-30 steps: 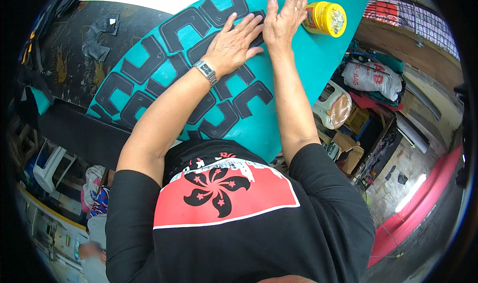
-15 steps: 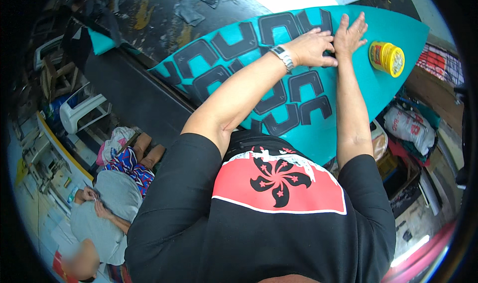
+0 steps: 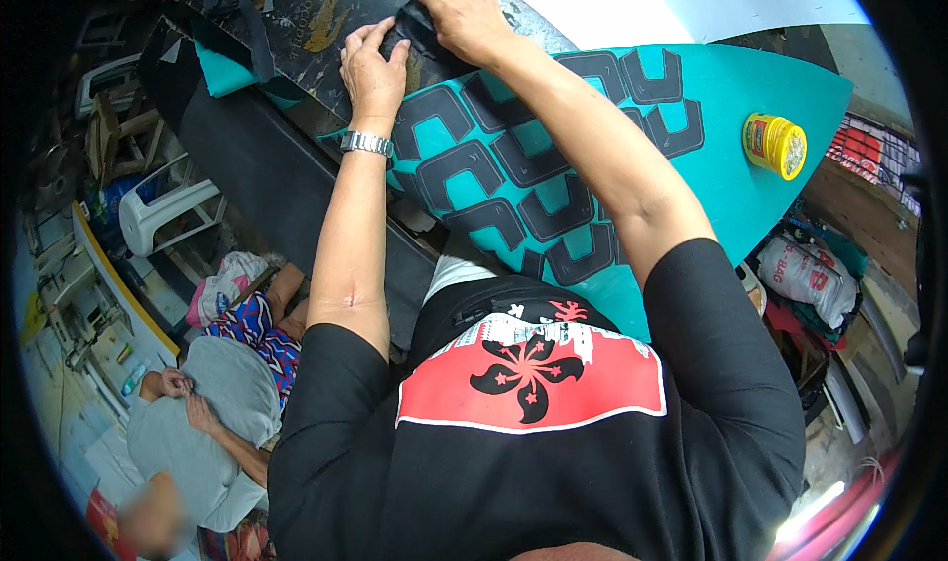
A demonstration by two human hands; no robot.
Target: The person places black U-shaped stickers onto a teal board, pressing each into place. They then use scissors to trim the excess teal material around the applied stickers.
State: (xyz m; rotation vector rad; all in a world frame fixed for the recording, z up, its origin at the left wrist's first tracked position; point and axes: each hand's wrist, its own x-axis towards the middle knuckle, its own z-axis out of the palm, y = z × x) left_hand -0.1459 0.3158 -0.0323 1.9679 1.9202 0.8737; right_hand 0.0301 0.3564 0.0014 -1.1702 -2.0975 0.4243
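Note:
My right hand [image 3: 464, 20] reaches to the dark tabletop at the far left of the teal sheet [image 3: 731, 196], its fingers closed on a black piece of material [image 3: 423, 30]. The thumb side is partly hidden. Close by on the left is my left hand [image 3: 373, 72], fingers and thumb apart, beside that piece; a metal watch [image 3: 366, 143] is on its wrist. Several black U-shaped pieces [image 3: 459, 173] lie in rows on the teal sheet. Toward the sheet's right end stands a yellow tub [image 3: 775, 146], tilted in view, with something pale inside.
A white sheet [image 3: 681, 3] lies behind the teal one. To the left are a white plastic stool [image 3: 170, 205], a seated person in a grey shirt [image 3: 222, 388] and a sewing machine [image 3: 74, 314]. A filled white bag [image 3: 808, 275] sits on the right.
Both hands have moved left, off the black pieces on the teal sheet to the dark tabletop. My right hand has taken hold of a black piece there. The teal sheet has shifted slightly nearer.

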